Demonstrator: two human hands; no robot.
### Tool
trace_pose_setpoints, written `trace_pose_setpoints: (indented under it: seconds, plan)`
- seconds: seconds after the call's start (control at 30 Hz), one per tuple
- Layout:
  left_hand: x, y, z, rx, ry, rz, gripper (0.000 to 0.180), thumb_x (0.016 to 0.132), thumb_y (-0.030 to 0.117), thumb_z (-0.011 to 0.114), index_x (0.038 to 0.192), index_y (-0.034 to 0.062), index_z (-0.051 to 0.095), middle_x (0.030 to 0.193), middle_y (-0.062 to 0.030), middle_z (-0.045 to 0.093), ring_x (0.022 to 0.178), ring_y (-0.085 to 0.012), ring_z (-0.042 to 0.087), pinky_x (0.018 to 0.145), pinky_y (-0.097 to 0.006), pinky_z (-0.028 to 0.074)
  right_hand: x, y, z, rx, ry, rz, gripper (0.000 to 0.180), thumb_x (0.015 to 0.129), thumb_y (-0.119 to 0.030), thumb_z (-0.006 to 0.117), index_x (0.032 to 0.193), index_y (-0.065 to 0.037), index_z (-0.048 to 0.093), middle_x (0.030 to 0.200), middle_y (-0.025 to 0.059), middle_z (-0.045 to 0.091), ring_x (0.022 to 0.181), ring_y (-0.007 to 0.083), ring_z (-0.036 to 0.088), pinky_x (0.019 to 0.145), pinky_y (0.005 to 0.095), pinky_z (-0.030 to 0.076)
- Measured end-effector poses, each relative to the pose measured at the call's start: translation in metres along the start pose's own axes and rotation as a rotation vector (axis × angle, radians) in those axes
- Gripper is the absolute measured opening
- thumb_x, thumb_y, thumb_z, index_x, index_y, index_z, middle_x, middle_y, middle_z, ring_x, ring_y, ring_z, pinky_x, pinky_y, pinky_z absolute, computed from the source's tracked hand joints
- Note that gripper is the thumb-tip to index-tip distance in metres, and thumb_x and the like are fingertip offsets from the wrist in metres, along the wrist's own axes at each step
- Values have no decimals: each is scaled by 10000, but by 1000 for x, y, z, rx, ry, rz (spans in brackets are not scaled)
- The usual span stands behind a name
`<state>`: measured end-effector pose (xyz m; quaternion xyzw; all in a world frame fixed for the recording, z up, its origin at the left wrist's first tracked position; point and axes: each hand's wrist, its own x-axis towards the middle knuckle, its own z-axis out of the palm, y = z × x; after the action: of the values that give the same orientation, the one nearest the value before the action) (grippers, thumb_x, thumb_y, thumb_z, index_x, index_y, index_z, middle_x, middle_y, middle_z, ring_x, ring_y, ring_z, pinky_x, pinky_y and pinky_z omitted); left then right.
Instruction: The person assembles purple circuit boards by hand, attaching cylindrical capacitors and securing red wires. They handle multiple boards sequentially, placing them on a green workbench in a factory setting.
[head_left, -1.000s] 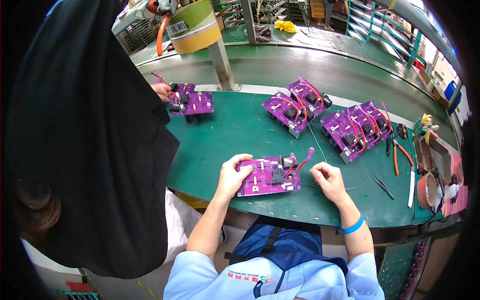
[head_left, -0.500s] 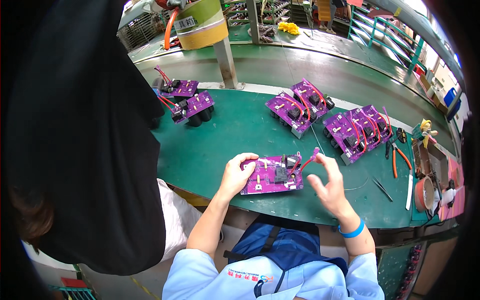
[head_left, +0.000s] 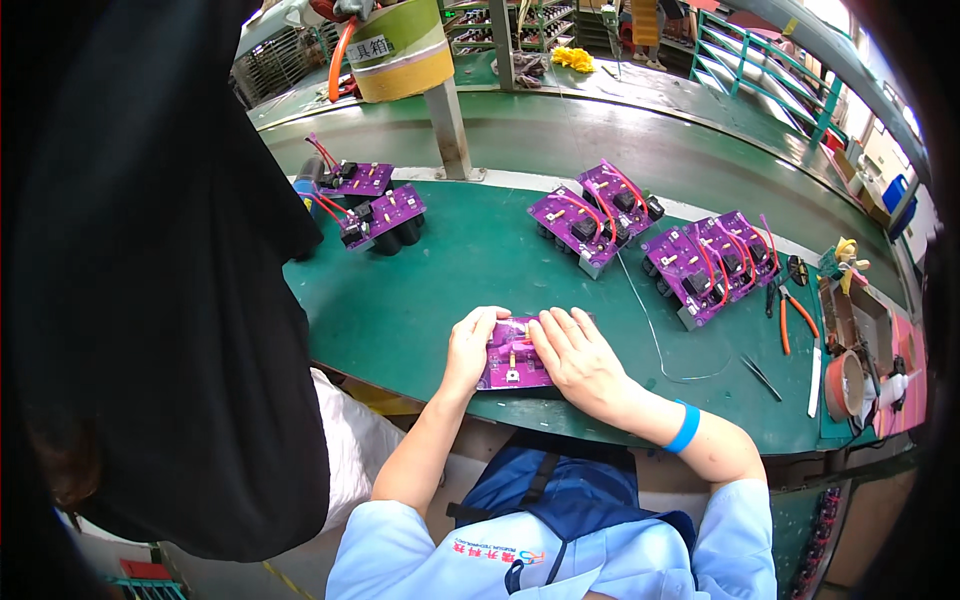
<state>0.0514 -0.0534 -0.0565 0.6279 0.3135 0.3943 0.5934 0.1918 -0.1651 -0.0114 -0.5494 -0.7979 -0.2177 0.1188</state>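
Note:
A purple circuit board (head_left: 510, 358) lies flat on the green bench mat (head_left: 470, 270) near the front edge, straight in front of me. My left hand (head_left: 470, 345) grips its left edge with the thumb on top. My right hand (head_left: 578, 358) lies palm down over the board's right half, fingers spread, and hides that part. A blue band sits on my right wrist (head_left: 686, 428).
Purple boards with red wires stand in groups: two at back left (head_left: 375, 205), a pair at centre back (head_left: 598, 212), more at right (head_left: 712, 262). Orange-handled pliers (head_left: 792, 318), tweezers (head_left: 762, 377) and a tape roll (head_left: 845, 385) lie at right. A dark cloth (head_left: 150, 300) fills the left.
The board has been turned over and laid flat. My right hand came down from a raised position and now presses on it. The view shifted slightly.

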Motion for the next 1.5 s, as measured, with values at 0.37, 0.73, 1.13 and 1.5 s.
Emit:
trace_pose_setpoints:
  seconds: [0.37, 0.73, 1.13, 1.5]
  plan:
    - [-10, 14, -12, -358, -397, -187, 670, 846, 542, 338, 1224, -10, 349, 1178, -115, 447, 1096, -189, 421, 906, -301, 334, 8, 57, -24, 932, -327, 308, 426, 689, -199, 665, 1048, -9, 537, 878, 159, 590, 791, 250, 568, 720, 318, 440]
    - [-10, 30, -8, -51, -462, 85, 602, 665, 187, 709, 1171, 10, 434, 1080, -87, 523, 1007, -167, 487, 872, -292, 365, -21, 63, 2, 1713, -504, 661, 326, 797, -227, 586, 1017, 13, 567, 888, 42, 598, 762, 85, 527, 711, 245, 435]
    - [17, 42, -2, 311, -603, -346, 397, 842, 409, 437, 940, 58, 595, 681, -17, 535, 508, -91, 440, 406, -213, 371, -57, 27, 35, 2305, -535, 1274, 218, 860, -233, 486, 960, -52, 553, 898, 53, 610, 742, 126, 593, 677, 287, 499]
    - [49, 10, 2, 477, -783, -455, 536, 862, 525, 255, 683, 92, 515, 474, -1, 430, 389, -97, 374, 374, -242, 306, -73, 23, 52, 2619, -551, 1074, 316, 869, -319, 417, 1026, -67, 525, 910, 116, 596, 728, 225, 609, 557, 392, 514]
